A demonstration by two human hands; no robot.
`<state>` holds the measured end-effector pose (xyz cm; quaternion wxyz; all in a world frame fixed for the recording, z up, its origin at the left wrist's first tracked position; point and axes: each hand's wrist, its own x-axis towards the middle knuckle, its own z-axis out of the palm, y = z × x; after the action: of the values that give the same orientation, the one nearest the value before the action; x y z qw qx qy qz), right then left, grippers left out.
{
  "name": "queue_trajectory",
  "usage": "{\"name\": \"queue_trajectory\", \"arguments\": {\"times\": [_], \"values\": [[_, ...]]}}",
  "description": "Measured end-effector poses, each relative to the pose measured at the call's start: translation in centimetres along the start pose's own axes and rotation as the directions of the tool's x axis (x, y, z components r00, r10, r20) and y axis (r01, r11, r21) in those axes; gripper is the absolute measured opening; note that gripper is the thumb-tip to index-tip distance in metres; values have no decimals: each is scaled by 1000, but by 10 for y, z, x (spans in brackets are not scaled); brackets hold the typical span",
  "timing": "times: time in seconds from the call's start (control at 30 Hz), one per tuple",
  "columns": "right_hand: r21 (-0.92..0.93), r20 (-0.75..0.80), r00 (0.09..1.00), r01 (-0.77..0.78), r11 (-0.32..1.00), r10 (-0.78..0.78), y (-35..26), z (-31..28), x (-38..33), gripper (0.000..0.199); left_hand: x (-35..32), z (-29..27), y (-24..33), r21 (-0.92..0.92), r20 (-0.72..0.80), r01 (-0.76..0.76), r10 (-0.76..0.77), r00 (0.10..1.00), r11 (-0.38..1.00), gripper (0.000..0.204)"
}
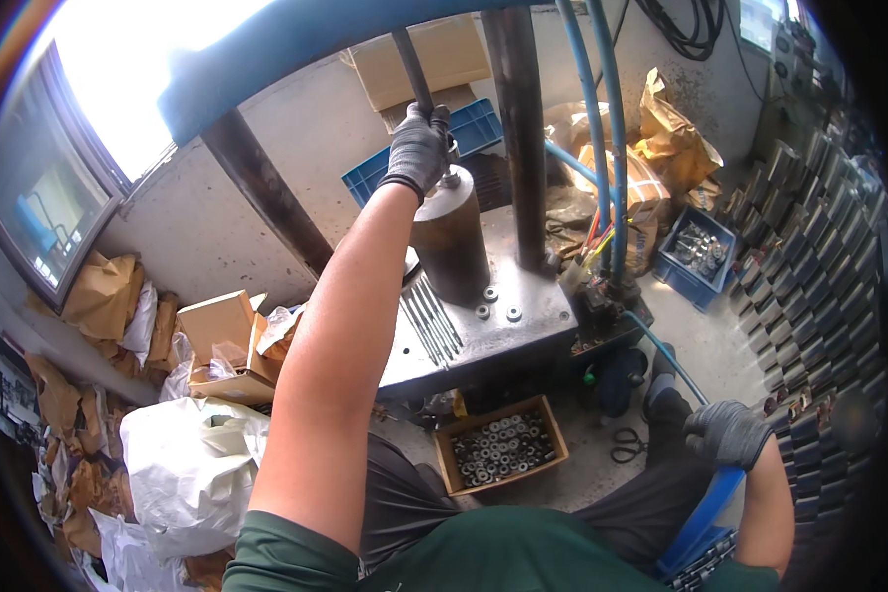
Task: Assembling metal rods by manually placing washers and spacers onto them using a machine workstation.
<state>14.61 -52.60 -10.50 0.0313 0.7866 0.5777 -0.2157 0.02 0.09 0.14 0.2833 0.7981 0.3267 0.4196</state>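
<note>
Right hand [730,434] curled beside a blue strip [703,521]; contents cannot be determined. Washers held in an open box [557,431]. Thin rods [429,321] laid on the metal bed [538,335]. Dark cylinder [454,247] stood upright behind. Left hand [419,148], fingers bent, placed above its top, near a vertical rod [411,69]; grip indeterminable.

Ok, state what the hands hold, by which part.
Right hand: apparently the slender blue bar, by its near end. Left hand: cannot tell; it hides any grip on the dark metal rod.
</note>
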Motion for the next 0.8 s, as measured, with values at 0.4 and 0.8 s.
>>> {"name": "queue_trajectory", "arguments": {"times": [0.4,0.8], "values": [[144,-137,990,43,989,-23,-1,-18,-3,31,-2,-1,5,-27,12,29,-29,1000,999,33],[26,12,1000,17,1000,-17,-1,-13,-4,33,-2,1,-1,-80,15,50,-49,999,996,34]]}}
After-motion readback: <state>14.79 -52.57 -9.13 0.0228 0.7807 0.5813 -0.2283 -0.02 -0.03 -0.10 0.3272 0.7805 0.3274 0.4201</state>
